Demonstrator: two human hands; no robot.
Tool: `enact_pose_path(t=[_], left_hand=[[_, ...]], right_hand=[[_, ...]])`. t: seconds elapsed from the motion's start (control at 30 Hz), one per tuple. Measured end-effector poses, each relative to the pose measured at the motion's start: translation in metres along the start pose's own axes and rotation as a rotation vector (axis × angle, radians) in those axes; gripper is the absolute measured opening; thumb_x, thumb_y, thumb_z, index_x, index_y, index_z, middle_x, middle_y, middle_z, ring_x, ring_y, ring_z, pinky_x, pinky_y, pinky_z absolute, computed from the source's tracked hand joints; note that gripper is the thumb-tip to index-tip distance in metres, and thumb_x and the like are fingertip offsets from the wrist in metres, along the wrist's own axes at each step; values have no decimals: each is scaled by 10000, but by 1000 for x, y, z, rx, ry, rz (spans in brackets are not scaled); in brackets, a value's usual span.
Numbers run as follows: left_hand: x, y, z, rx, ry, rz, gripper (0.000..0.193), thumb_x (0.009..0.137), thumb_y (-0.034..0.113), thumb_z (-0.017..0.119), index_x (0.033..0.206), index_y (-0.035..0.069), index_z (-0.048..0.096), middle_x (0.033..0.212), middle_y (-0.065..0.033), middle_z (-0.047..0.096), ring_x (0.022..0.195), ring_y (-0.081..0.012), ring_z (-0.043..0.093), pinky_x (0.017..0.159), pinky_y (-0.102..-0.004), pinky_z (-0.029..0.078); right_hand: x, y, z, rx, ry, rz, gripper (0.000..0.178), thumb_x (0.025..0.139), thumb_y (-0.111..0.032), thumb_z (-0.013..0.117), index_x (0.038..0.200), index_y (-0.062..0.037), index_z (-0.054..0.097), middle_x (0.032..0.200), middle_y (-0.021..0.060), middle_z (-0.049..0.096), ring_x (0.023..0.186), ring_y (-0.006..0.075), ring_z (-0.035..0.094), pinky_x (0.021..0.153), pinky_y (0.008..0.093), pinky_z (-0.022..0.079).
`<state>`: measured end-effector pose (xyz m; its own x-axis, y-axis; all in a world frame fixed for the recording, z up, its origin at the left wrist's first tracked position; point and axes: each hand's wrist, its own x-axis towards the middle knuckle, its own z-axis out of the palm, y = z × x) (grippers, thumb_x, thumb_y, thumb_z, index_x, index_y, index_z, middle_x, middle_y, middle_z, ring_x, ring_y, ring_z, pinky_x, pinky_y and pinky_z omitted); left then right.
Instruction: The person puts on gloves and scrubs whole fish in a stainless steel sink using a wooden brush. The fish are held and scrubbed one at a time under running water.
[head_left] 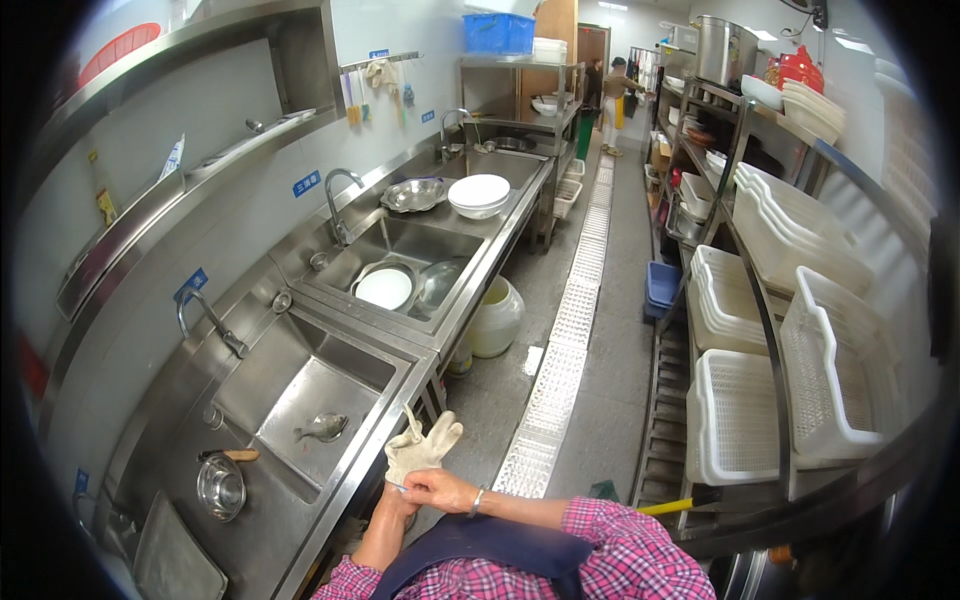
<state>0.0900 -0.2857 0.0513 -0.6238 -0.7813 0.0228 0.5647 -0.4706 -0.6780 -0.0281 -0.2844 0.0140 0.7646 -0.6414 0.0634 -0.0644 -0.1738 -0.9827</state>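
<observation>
A round, polished steel bowl [221,488] is set on the bench [160,455], presumably for ready reach. A small fish [323,428] is contained in the smooth sink [280,385]. Beside it, the spread left grip [420,452] is covered by a pale knit glove [408,460], its cuff pinched by the right grip [441,490], apparently for snugness.

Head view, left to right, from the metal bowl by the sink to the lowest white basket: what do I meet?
Metal bowl → fish → gloved left hand → floor drain grate → blue tub → lowest white basket.
</observation>
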Motion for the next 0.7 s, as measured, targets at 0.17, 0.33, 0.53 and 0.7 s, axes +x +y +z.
enact_pose_path(t=[0.17,0.33,0.53,0.7], left_hand=[[3,41,-16,1328,164,375,499,955,204,416,1438,82,418,1507,-213,388,1398,-334,377,1113,-438,362],[23,89,-38,1133,-110,152,527,914,151,475,1416,5,408,1448,-273,432,1352,-354,440,1140,-469,373],[16,3,2,1294,55,156,580,900,175,554,1426,-4,388,1405,-267,485,1268,-331,536,1125,-401,428],[28,4,-3,1382,-285,258,485,914,166,446,1398,136,431,1585,-102,305,1415,-284,372,1186,-460,294]], right_hand=[[-4,-30,-8,-59,-30,-35,284,893,-304,683,854,-50,562,705,32,536,671,129,491,627,318,426],[-8,-32,-13,-102,-35,-8,315,867,-321,725,877,-49,566,737,14,530,705,107,479,647,298,422],[-17,-39,-5,86,-81,-41,379,908,-383,702,857,-54,521,751,-14,438,734,110,409,662,301,383],[-22,-43,-8,20,-44,-48,370,900,-358,718,866,-55,508,762,1,446,741,108,414,660,294,389]])
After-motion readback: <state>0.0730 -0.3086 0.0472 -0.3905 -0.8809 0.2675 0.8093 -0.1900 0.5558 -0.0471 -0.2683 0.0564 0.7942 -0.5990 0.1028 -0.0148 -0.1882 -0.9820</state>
